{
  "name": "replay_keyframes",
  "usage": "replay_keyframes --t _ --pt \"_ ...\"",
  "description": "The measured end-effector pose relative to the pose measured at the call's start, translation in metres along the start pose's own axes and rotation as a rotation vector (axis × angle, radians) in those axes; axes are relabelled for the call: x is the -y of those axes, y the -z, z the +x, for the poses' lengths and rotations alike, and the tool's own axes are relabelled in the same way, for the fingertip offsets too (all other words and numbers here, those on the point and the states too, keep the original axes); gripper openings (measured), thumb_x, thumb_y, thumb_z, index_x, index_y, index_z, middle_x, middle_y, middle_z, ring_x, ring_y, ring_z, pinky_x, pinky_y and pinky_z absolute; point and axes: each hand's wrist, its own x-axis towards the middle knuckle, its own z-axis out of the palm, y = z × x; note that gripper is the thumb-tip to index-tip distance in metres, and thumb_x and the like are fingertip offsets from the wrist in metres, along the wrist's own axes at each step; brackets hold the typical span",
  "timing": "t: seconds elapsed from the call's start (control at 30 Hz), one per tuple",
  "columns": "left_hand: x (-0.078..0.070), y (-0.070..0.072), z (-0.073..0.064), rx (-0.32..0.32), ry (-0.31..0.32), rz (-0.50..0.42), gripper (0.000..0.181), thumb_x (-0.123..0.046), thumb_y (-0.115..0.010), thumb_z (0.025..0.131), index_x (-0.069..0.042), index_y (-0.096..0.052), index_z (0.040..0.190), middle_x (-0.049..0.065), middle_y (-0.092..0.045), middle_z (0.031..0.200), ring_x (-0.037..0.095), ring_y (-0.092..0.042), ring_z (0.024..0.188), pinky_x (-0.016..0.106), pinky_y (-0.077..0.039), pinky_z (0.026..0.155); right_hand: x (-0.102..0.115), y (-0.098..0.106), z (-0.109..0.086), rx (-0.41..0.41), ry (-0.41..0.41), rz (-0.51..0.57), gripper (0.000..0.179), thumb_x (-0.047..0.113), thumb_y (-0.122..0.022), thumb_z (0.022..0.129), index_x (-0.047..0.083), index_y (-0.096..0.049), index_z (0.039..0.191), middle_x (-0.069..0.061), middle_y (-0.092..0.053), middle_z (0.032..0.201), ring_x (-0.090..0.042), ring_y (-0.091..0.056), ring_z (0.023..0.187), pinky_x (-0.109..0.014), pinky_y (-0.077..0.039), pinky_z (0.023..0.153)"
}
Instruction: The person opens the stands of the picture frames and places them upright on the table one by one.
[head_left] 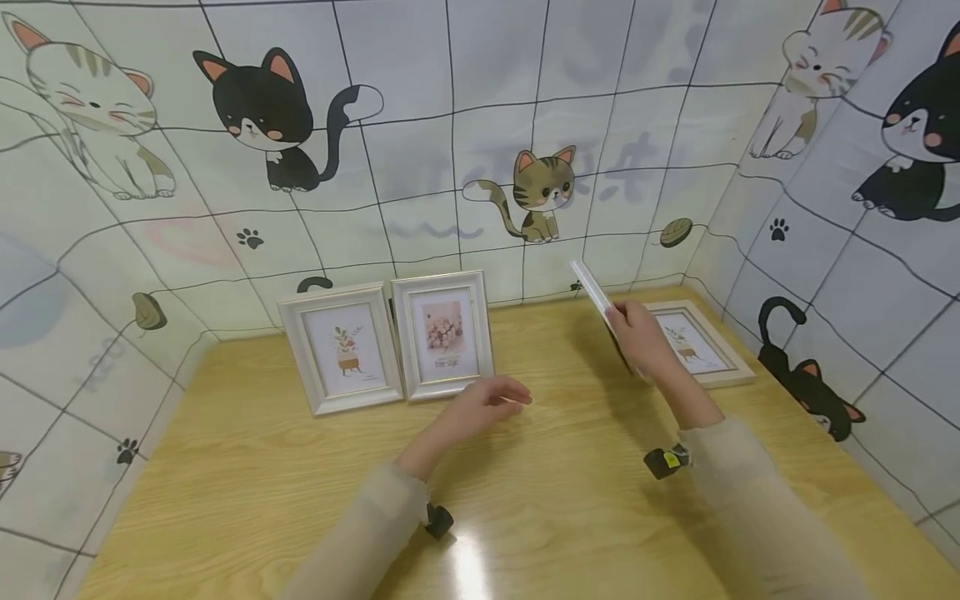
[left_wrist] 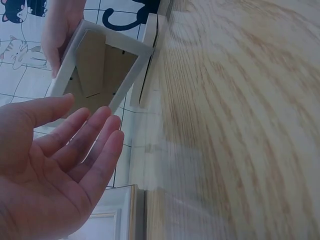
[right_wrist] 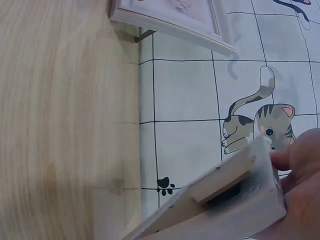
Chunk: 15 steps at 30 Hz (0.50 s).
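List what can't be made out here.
Held frame, front picture: edge-on in the head view, turned away in the left wrist view.
Frame at far right, part of its left side: behind the right hand, head view.
Pink-flower frame, smallest lettering: too small, head view.
Right hand: cut off by right edge, right wrist view.

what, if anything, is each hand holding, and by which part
The right hand holds a frame by one edge; the left hand holds nothing.
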Motion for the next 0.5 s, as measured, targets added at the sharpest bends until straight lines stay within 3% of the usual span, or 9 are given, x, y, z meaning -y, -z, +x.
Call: replay_keyframes --t 0.23,0.33,0.5 --pt "-0.002 -0.002 0.002 0.0 0.005 0.004 0.028 -0.014 -0.057 0.1 -0.003 -0.062 0.126 0.011 -0.069 0.124 0.026 -0.066 0.113 0.024 -0.056 0.088 -0.007 -0.007 -0.009 -0.205 0.002 0.194 0.054 0.029 -0.028 0.109 -0.012 -0.037 0.142 -0.034 -0.05 0.13 -0.041 -0.051 0.111 -0.052 -0.045 0.099" --pt "-0.004 -0.003 0.004 0.007 -0.016 0.003 0.026 -0.013 -0.056 0.101 -0.004 -0.063 0.124 0.012 -0.069 0.124 0.026 -0.066 0.113 0.024 -0.057 0.088 -0.013 -0.012 -0.012 -0.28 -0.013 0.28 0.049 0.026 -0.03 0.109 -0.01 -0.038 0.141 -0.031 -0.05 0.131 -0.034 -0.051 0.111 -0.045 -0.044 0.101" --pt "-0.006 -0.004 0.005 0.016 -0.02 -0.024 0.025 -0.011 -0.055 0.101 -0.003 -0.063 0.123 0.014 -0.069 0.124 0.028 -0.066 0.112 0.032 -0.058 0.091 -0.021 -0.015 -0.021 -0.347 -0.021 0.373 0.046 0.024 -0.032 0.108 -0.008 -0.04 0.14 -0.025 -0.051 0.127 -0.02 -0.047 0.105 -0.031 -0.042 0.094"
